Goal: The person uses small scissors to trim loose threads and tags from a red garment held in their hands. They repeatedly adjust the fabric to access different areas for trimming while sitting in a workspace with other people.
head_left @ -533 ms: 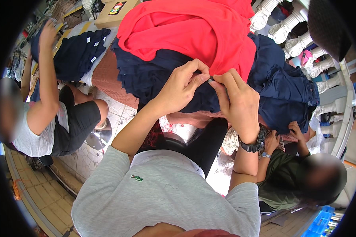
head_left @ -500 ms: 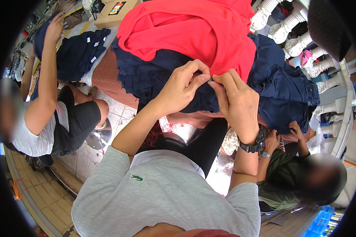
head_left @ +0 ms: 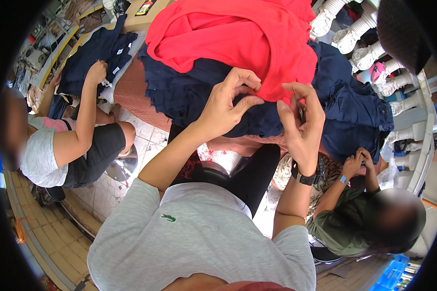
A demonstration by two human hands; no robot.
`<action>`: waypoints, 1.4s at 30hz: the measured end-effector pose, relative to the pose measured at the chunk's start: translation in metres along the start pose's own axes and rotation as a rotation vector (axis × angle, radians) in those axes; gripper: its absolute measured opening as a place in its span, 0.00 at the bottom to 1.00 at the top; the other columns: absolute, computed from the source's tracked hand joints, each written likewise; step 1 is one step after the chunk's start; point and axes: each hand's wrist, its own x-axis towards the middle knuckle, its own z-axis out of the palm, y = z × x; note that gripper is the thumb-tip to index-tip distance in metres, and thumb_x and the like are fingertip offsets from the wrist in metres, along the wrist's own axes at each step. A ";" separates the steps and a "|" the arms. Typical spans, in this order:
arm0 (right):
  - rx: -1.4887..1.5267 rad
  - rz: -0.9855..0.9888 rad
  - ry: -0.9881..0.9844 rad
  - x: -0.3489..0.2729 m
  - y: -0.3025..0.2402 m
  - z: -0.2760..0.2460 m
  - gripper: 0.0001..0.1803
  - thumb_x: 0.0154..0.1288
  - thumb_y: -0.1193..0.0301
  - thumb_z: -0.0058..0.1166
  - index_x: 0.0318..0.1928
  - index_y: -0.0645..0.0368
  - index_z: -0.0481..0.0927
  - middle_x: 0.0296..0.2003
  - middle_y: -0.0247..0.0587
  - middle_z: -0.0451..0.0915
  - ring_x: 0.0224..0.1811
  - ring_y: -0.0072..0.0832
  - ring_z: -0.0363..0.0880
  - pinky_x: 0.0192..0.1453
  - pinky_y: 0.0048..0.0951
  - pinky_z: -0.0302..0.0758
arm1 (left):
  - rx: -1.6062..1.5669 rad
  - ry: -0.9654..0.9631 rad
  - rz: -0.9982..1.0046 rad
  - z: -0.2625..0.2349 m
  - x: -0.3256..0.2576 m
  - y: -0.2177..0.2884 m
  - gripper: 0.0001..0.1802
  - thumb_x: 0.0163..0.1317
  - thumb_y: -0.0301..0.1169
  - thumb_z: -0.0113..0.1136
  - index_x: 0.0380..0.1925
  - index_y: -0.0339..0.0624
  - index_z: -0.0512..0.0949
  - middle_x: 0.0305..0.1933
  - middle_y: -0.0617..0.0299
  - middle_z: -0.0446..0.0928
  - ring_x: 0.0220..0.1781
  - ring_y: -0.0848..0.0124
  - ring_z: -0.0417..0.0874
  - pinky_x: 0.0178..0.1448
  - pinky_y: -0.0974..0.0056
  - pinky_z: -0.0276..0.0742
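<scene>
Both my hands are raised over a pile of folded cloth. My left hand (head_left: 224,103) has curled fingers with a gap between thumb and fingertips; I see nothing held in it. In my right hand (head_left: 303,121), small metal thread snips (head_left: 299,107) lie between thumb and fingers, partly hidden by the palm. Beneath the hands, a red cloth (head_left: 218,36) lies on top of dark navy cloth (head_left: 179,89). More navy cloth (head_left: 352,121) hangs over the right side of the pile.
A reddish-brown cover (head_left: 133,89) shows under the pile. At left, a person's hand (head_left: 97,72) works over navy garments (head_left: 85,58). At right, another person's hands (head_left: 359,160) hold the navy cloth's edge. White ornate balusters (head_left: 366,56) line the right side.
My hands have moved apart from their fingertip contact, the right one turning so the snips show. The person at left has lowered a raised arm onto the garments; the person at right has brought both hands together.
</scene>
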 end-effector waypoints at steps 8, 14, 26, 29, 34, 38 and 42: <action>0.179 0.154 0.008 0.000 -0.005 0.017 0.06 0.69 0.74 0.58 0.36 0.64 0.75 0.18 0.31 0.70 0.20 0.14 0.61 0.23 0.23 0.59 | 0.004 0.035 0.139 -0.008 0.007 -0.008 0.07 0.65 0.13 0.60 0.41 0.32 0.77 0.41 0.55 0.80 0.43 0.72 0.83 0.52 0.66 0.84; 0.398 0.382 -0.052 -0.042 -0.001 0.047 0.21 0.81 0.59 0.42 0.37 0.65 0.74 0.20 0.35 0.67 0.22 0.18 0.61 0.26 0.28 0.58 | 0.077 0.008 0.069 -0.006 0.000 -0.001 0.06 0.68 0.14 0.58 0.39 0.35 0.74 0.41 0.57 0.80 0.42 0.74 0.81 0.49 0.70 0.79; 0.607 0.399 0.126 -0.041 0.000 0.081 0.21 0.83 0.57 0.39 0.40 0.60 0.75 0.24 0.24 0.62 0.21 0.10 0.52 0.23 0.17 0.48 | 0.071 0.012 0.099 -0.003 -0.003 -0.003 0.04 0.69 0.18 0.58 0.39 0.36 0.74 0.43 0.56 0.81 0.42 0.76 0.79 0.48 0.70 0.77; 0.669 0.419 0.163 -0.039 0.000 0.083 0.20 0.84 0.59 0.40 0.38 0.61 0.75 0.22 0.23 0.63 0.20 0.09 0.54 0.22 0.19 0.50 | -0.039 0.027 0.004 0.000 -0.006 -0.004 0.03 0.69 0.17 0.58 0.38 0.35 0.74 0.43 0.56 0.81 0.41 0.76 0.80 0.47 0.70 0.77; 0.771 0.468 0.197 -0.037 -0.003 0.086 0.19 0.84 0.60 0.40 0.37 0.59 0.74 0.22 0.21 0.63 0.20 0.07 0.55 0.22 0.18 0.49 | 0.047 0.056 0.098 0.000 -0.004 -0.012 0.03 0.67 0.17 0.59 0.36 0.34 0.76 0.42 0.56 0.83 0.38 0.75 0.82 0.45 0.69 0.79; 0.828 0.436 0.137 -0.039 0.006 0.086 0.20 0.84 0.59 0.39 0.34 0.57 0.72 0.22 0.21 0.62 0.20 0.07 0.54 0.22 0.18 0.48 | 0.061 0.076 0.083 0.004 -0.004 -0.006 0.03 0.64 0.16 0.60 0.34 0.34 0.77 0.37 0.58 0.82 0.35 0.73 0.83 0.42 0.69 0.79; 0.772 0.460 -0.081 -0.040 0.003 0.049 0.24 0.82 0.53 0.39 0.30 0.56 0.70 0.21 0.23 0.61 0.21 0.11 0.54 0.24 0.20 0.47 | 0.184 0.152 0.118 -0.011 -0.015 0.006 0.06 0.63 0.12 0.57 0.34 0.34 0.77 0.34 0.60 0.77 0.36 0.73 0.80 0.40 0.69 0.77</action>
